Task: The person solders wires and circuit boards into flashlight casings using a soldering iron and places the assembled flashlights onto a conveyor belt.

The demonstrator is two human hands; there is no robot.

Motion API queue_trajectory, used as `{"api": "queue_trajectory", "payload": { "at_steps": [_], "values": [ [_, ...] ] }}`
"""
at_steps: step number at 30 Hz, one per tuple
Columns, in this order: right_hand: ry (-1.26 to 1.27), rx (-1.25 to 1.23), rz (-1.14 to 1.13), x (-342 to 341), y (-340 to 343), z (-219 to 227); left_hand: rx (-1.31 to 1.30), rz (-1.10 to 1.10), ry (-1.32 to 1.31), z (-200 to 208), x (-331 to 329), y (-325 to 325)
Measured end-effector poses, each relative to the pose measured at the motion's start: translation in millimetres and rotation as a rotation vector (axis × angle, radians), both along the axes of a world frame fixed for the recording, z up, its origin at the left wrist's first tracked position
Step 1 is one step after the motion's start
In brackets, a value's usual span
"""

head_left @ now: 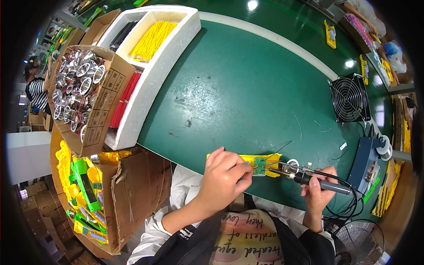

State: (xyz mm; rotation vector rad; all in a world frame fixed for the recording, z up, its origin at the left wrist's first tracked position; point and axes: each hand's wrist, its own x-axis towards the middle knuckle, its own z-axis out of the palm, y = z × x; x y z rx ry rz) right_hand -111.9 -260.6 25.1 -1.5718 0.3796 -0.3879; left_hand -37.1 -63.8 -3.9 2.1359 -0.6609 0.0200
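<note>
One yellow housing [249,159] lies near the near edge of the counter [229,97], its long axis running left to right, roughly along that edge. A green circuit board [259,167] sits at its right-hand part, between the two hands. The left hand [227,172] is the nearer: it covers the left part of the housing, fingers curled, with thumb and forefinger bent toward each other beside the board; whether they pinch anything cannot be told. The right hand [317,192] stands off to the right, closed around the grey handle of a soldering iron [326,183], whose tip points leftward at the board; contact cannot be made out. A shiny reflector cup [291,164] lies just beyond the iron, beside the housing's right end.

Farther out, a blue station [364,163] and a solder spool [385,148] occupy the counter's right edge, with a black fan [350,99] toward the far right corner. A white foam box [170,62] of wires lines the left edge. Between these, beyond the housing, the counter's middle offers the widest room; toward its right part lie some thin wire scraps [300,126]. The near edge leaves little margin.
</note>
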Motion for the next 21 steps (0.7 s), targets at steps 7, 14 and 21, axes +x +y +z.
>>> {"api": "queue_trajectory", "payload": {
  "at_steps": [7,14,21],
  "values": [
    [-0.098,-0.063,-0.089,0,-17,4,0.010,-0.008,-0.007,2,0,0],
    [-0.097,-0.038,-0.071,0,-11,1,0.032,-0.011,-0.051,-1,-3,-2],
    [-0.074,0.029,-0.046,-5,-10,-1,0.065,-0.017,-0.061,-1,-5,-2]
  ]
}}
